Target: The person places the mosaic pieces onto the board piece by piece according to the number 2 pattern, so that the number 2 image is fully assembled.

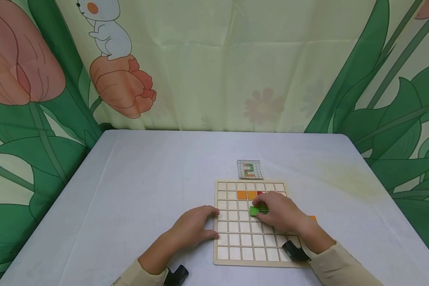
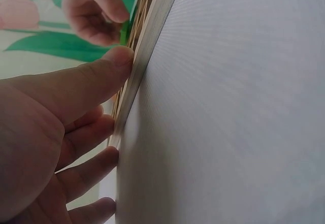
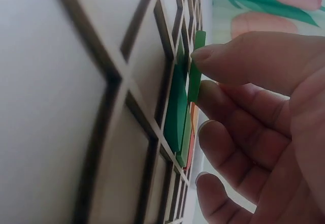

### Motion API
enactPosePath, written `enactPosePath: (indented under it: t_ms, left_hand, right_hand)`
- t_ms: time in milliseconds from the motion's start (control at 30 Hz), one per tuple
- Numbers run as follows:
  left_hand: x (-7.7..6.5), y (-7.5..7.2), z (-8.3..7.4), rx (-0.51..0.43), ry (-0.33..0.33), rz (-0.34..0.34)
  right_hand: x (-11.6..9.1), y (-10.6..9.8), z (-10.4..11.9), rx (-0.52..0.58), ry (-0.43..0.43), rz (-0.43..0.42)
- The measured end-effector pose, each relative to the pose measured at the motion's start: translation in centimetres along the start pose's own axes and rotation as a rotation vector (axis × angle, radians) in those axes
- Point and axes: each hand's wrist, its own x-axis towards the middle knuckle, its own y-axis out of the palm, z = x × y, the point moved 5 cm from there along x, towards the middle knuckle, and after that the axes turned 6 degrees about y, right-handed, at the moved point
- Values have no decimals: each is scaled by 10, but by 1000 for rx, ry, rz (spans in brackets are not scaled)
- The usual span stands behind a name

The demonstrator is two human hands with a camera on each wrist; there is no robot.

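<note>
A wooden grid board lies on the table, its cells framed by thin strips. My right hand pinches a green square tile between thumb and fingertips, close over the middle of the grid. In the right wrist view the tile stands edge-on beside other green tiles set in cells. Two orange tiles and a red tile, partly behind my fingers, fill cells in an upper row. At the board's left edge my left hand rests its thumb and fingertips, spread apart along the frame.
Just behind the board lies a small card printed with a coloured grid pattern. An orange piece shows past my right wrist, mostly hidden by the arm. The white-covered table ends at a printed curtain.
</note>
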Motion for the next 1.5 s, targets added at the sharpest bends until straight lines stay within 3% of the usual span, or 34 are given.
enactPosePath:
  t_ms: [633, 1133, 1500]
  left_hand:
    - [2, 1, 1, -4, -37, 10]
    - [1, -1, -1, -10, -8, -5]
    - [2, 1, 1, -12, -31, 9]
  right_hand:
    - [-3, 2, -2, -26, -31, 19]
    - [0, 4, -3, -5, 16, 40]
    - [-1, 5, -2, 34, 11, 52]
